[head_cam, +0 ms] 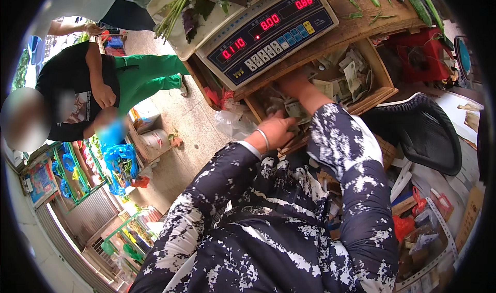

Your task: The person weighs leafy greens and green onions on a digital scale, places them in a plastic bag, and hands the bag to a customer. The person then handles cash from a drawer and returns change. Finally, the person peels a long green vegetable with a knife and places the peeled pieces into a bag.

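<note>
An open wooden drawer (378, 66) holds crumpled banknotes (352, 76), piled mostly at its right side. My right hand (296, 84) reaches down into the middle of the drawer, its fingers hidden under the table's edge. At the drawer's front left corner is my left hand (274, 130), with a bangle on the wrist and its fingers bent close to a banknote (295, 109). Whether either hand grips anything cannot be made out. Above the drawer, an electronic price scale (271, 33) shows lit red digits. Leafy purple-green stems (190, 10) lie on its pan (164, 6).
Cucumbers (414, 2) and green trimmings lie on the wooden table (372, 16). A black mesh chair (422, 134) stands right of the drawer. Clear plastic bags (234, 122) hang at its left. A person in green trousers (151, 70) stands left, near a blue plastic bag (120, 161).
</note>
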A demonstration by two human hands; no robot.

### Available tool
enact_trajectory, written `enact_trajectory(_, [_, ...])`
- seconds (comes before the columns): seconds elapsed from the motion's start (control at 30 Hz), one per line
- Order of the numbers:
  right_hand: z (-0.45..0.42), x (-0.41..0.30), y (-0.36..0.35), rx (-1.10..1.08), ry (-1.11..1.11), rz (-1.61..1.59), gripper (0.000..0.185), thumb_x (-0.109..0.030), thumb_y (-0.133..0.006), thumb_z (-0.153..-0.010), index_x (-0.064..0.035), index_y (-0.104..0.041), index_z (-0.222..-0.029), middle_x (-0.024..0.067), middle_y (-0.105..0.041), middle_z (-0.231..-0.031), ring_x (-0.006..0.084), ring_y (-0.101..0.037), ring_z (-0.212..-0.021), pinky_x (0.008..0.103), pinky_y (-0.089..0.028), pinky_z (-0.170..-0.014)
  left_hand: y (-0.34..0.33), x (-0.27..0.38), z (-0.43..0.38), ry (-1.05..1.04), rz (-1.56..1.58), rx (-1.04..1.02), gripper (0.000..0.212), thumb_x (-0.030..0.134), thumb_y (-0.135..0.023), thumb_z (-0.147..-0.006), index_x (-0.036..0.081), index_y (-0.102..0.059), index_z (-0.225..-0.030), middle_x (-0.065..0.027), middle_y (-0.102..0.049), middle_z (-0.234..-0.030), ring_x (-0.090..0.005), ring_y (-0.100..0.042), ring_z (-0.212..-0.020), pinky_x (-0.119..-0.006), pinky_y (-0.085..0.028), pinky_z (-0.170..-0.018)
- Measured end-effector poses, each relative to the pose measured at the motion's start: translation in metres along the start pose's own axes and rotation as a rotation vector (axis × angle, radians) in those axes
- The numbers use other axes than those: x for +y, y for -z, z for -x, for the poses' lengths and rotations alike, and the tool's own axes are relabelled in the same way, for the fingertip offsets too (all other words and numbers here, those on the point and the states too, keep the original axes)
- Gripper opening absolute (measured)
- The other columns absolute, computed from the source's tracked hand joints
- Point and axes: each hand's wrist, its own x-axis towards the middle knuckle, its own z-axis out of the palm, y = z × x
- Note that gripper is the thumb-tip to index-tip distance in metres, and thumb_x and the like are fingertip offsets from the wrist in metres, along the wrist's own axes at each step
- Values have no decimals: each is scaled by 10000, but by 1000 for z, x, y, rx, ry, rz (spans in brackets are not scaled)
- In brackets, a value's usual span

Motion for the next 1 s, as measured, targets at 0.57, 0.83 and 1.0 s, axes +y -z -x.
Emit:
enact_trajectory(0.57, [103, 69, 48, -348, -442, -30, 444, -409, -610, -797, -390, -544, -1236, -9, -442, -1378, 253, -366, -1297, 467, -297, -1048, -18, -70, -67, -45, -370, 19, 748, 316, -628, -776, 260, -277, -1434, -302, -54, -1472, -529, -156, -1319, -509, -259, -1072])
enact_trajectory(0.83, [117, 100, 71, 177, -772, 142, 275, -173, -617, -754, -152, -619, -1029, 57, -635, -1043, 278, -568, -1036, 446, -461, -833, -8, -33, -50, 49, -348, -166, 638, 275, -579, -814, 134, -352, -1394, -350, -137, -1437, -520, -128, -1332, -486, -218, -1091])
enact_trajectory(1.0, [118, 101, 69, 125, -745, 240, 241, -148, -588, -779, -163, -620, -1017, 45, -641, -1029, 268, -575, -1031, 444, -445, -827, 10, -20, -52, 168, -92, -267, 619, 180, -529, -792, 164, -361, -1388, -314, -294, -1382, -418, -373, -1252, -445, -383, -988])
